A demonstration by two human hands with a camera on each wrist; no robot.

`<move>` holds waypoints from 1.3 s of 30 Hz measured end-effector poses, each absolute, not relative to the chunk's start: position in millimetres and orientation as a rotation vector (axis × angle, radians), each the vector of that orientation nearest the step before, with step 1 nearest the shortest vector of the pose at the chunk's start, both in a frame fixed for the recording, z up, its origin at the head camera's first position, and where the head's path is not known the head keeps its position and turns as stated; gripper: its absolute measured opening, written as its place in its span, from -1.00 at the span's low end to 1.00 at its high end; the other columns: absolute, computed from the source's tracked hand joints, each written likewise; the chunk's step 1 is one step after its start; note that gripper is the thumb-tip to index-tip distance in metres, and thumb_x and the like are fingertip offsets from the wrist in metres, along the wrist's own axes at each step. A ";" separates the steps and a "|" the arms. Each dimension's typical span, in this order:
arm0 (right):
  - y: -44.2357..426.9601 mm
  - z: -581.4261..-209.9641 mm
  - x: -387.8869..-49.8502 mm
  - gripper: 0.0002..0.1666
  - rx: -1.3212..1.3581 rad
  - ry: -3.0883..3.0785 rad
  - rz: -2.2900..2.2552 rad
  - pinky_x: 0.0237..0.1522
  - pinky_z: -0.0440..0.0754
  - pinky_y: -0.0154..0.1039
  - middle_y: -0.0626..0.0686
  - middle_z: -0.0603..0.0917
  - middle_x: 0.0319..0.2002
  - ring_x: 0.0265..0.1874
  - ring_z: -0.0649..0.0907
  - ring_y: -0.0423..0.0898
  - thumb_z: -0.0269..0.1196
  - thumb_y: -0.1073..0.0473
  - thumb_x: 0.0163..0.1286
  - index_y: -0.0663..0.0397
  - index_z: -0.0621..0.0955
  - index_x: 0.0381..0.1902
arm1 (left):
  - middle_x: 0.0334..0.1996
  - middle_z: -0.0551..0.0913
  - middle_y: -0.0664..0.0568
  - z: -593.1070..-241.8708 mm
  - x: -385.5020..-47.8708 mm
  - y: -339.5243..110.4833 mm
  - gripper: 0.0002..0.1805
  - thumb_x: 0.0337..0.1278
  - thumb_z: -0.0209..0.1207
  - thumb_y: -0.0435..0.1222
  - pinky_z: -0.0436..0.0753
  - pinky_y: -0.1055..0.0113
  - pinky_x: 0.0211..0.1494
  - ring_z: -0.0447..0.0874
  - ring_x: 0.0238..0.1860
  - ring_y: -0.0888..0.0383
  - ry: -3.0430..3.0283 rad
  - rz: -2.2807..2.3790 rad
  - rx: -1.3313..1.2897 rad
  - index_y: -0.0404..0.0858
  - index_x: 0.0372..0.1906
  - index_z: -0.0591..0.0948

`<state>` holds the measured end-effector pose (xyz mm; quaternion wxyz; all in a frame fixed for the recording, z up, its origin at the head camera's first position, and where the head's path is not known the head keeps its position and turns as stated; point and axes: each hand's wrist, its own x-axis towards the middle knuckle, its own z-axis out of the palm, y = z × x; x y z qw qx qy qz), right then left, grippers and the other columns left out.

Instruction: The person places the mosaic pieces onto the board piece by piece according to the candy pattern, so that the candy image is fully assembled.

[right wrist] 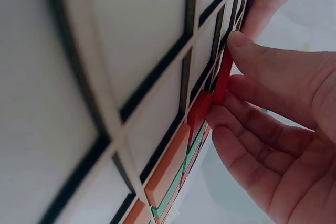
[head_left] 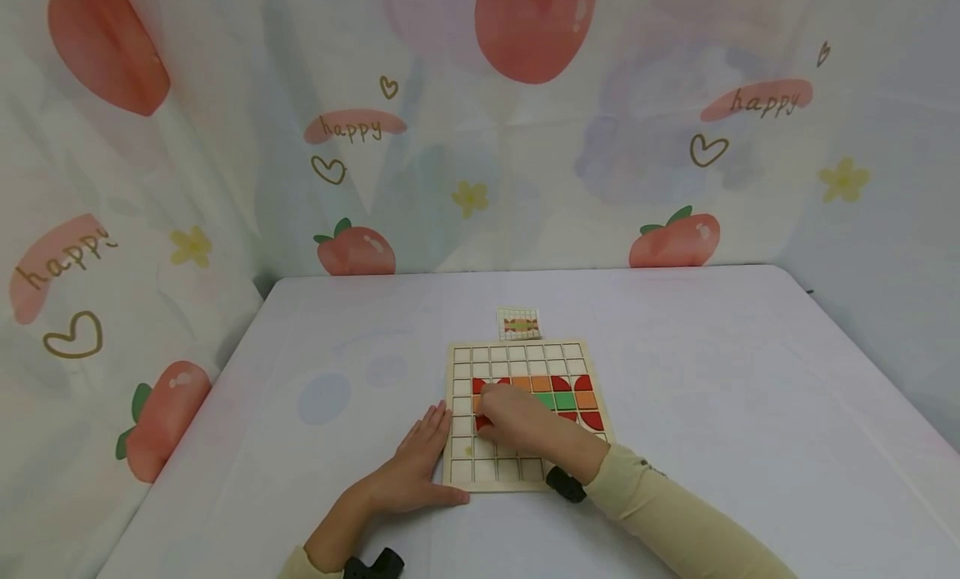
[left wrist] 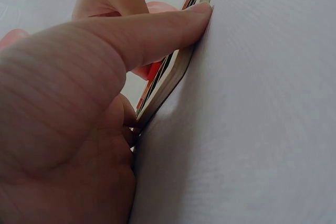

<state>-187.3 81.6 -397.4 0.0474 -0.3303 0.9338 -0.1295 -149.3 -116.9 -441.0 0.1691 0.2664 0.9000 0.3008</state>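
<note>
A wooden grid board (head_left: 502, 486) lies on the table with colored tiles in its middle rows. My right hand (head_left: 517, 416) is over the left part of the pattern. In the right wrist view, its thumb and fingers pinch a red tile (right wrist: 223, 77) at the grid, beside another red tile (right wrist: 198, 113) and an orange tile (right wrist: 169, 165). My left hand (head_left: 408, 471) rests at the board's lower left corner, fingers extended along the left edge. Its thumb (left wrist: 168, 32) touches the near edge. Green tiles (head_left: 564, 401) show right of my right hand, which hides part of the pattern.
Just beyond the board lies a small pattern card (head_left: 519, 324) printed with a similar grid. The white tabletop (head_left: 712, 379) extends on both sides. A printed fabric backdrop (head_left: 525, 162) stands behind it. Black devices are on both wrists.
</note>
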 end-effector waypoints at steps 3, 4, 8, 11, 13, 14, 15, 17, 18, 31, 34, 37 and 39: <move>81.2 -397.6 -187.2 -0.90 -1.002 2.854 -0.397 -0.50 0.39 -0.41 -0.13 0.43 -0.56 -0.55 0.40 -0.20 0.34 0.19 0.15 0.08 0.64 -0.48 | 0.44 -0.27 -0.06 -440.9 -149.6 -117.1 0.19 -0.16 0.23 0.19 -0.22 0.00 0.36 -0.44 0.41 0.06 2.559 0.857 0.754 -0.31 0.43 -0.13; 81.2 -397.8 -187.1 -0.91 -1.001 2.857 -0.397 -0.49 0.40 -0.41 -0.12 0.44 -0.55 -0.55 0.40 -0.20 0.34 0.20 0.15 0.09 0.64 -0.47 | 0.44 -0.27 -0.06 -441.2 -149.8 -117.2 0.19 -0.15 0.23 0.19 -0.21 0.00 0.36 -0.44 0.41 0.06 2.559 0.855 0.757 -0.32 0.43 -0.13; 81.1 -398.0 -186.5 -0.94 -1.014 2.868 -0.381 -0.47 0.42 -0.41 -0.10 0.47 -0.53 -0.54 0.40 -0.20 0.34 0.23 0.15 0.11 0.66 -0.44 | 0.44 -0.27 -0.05 -441.9 -150.1 -117.5 0.19 -0.15 0.22 0.20 -0.21 0.00 0.36 -0.44 0.41 0.06 2.556 0.854 0.761 -0.32 0.43 -0.13; 80.9 -398.1 -186.0 -0.93 -1.036 2.876 -0.359 -0.45 0.45 -0.41 -0.09 0.49 -0.51 -0.53 0.42 -0.21 0.34 0.25 0.14 0.13 0.67 -0.40 | 0.44 -0.28 -0.06 -441.4 -150.1 -117.4 0.20 -0.15 0.22 0.21 -0.21 0.01 0.36 -0.44 0.41 0.06 2.553 0.856 0.762 -0.32 0.43 -0.13; 80.8 -398.0 -186.1 -0.92 -1.044 2.878 -0.344 -0.43 0.46 -0.41 -0.08 0.50 -0.51 -0.53 0.42 -0.21 0.34 0.26 0.13 0.13 0.68 -0.38 | 0.44 -0.28 -0.06 -441.0 -150.1 -117.5 0.19 -0.15 0.22 0.21 -0.21 0.00 0.36 -0.44 0.41 0.06 2.552 0.857 0.762 -0.32 0.43 -0.13; 80.8 -397.9 -186.3 -0.92 -1.046 2.878 -0.338 -0.43 0.46 -0.40 -0.08 0.50 -0.50 -0.53 0.42 -0.21 0.34 0.27 0.14 0.13 0.68 -0.37 | 0.44 -0.28 -0.06 -440.9 -150.2 -117.5 0.19 -0.14 0.22 0.21 -0.21 0.00 0.36 -0.44 0.41 0.06 2.552 0.858 0.763 -0.32 0.43 -0.14; 80.8 -397.9 -186.5 -0.92 -1.048 2.878 -0.334 -0.42 0.47 -0.40 -0.08 0.50 -0.50 -0.52 0.42 -0.21 0.34 0.27 0.14 0.13 0.68 -0.36 | 0.44 -0.28 -0.06 -440.5 -150.3 -117.5 0.19 -0.14 0.22 0.20 -0.21 0.00 0.36 -0.44 0.41 0.06 2.551 0.860 0.762 -0.32 0.43 -0.14; 81.1 -397.9 -187.0 -0.93 -1.050 2.872 -0.339 -0.42 0.46 -0.40 -0.08 0.49 -0.50 -0.52 0.42 -0.21 0.33 0.28 0.14 0.13 0.68 -0.37 | 0.44 -0.28 -0.07 -440.3 -150.4 -117.8 0.19 -0.14 0.23 0.20 -0.21 0.00 0.36 -0.44 0.41 0.05 2.548 0.865 0.766 -0.33 0.43 -0.14; 81.5 -397.7 -187.1 -0.92 -1.051 2.866 -0.354 -0.42 0.46 -0.40 -0.08 0.50 -0.49 -0.52 0.42 -0.21 0.33 0.29 0.14 0.14 0.68 -0.36 | 0.44 -0.28 -0.07 -440.3 -150.4 -117.8 0.19 -0.13 0.23 0.19 -0.21 0.00 0.36 -0.44 0.41 0.05 2.547 0.866 0.768 -0.33 0.43 -0.14; 153.7 -382.7 -178.9 -0.76 -0.879 2.846 -0.821 -0.24 0.57 -0.19 0.04 0.63 -0.27 -0.26 0.60 -0.03 0.32 0.33 0.13 0.25 0.67 -0.19 | 0.44 -0.24 -0.08 -441.8 -149.3 -114.8 0.21 -0.20 0.26 0.18 -0.20 -0.01 0.36 -0.41 0.41 0.04 2.579 0.847 0.716 -0.33 0.43 -0.12; 180.4 -382.6 -172.0 -0.76 -0.828 2.867 -0.919 -0.22 0.58 -0.13 0.04 0.64 -0.26 -0.25 0.60 -0.04 0.31 0.32 0.14 0.25 0.66 -0.19 | 0.44 -0.24 -0.08 -442.3 -149.3 -114.4 0.22 -0.21 0.25 0.19 -0.20 0.00 0.36 -0.41 0.41 0.04 2.584 0.845 0.712 -0.33 0.43 -0.13; 203.1 -384.5 -163.5 -0.78 -0.765 2.907 -0.987 -0.21 0.58 -0.12 -0.03 0.64 -0.28 -0.26 0.60 -0.10 0.31 0.28 0.15 0.20 0.66 -0.21 | 0.44 -0.24 -0.08 -443.0 -149.5 -114.3 0.22 -0.21 0.25 0.20 -0.19 -0.01 0.36 -0.40 0.41 0.04 2.581 0.847 0.716 -0.33 0.43 -0.12; 215.4 -386.6 -157.4 -0.81 -0.726 2.933 -1.009 -0.21 0.58 -0.14 -0.10 0.63 -0.30 -0.29 0.59 -0.14 0.30 0.27 0.17 0.16 0.66 -0.22 | 0.44 -0.24 -0.09 -443.4 -149.7 -114.2 0.22 -0.20 0.25 0.20 -0.19 -0.01 0.35 -0.40 0.41 0.04 2.577 0.849 0.722 -0.33 0.43 -0.13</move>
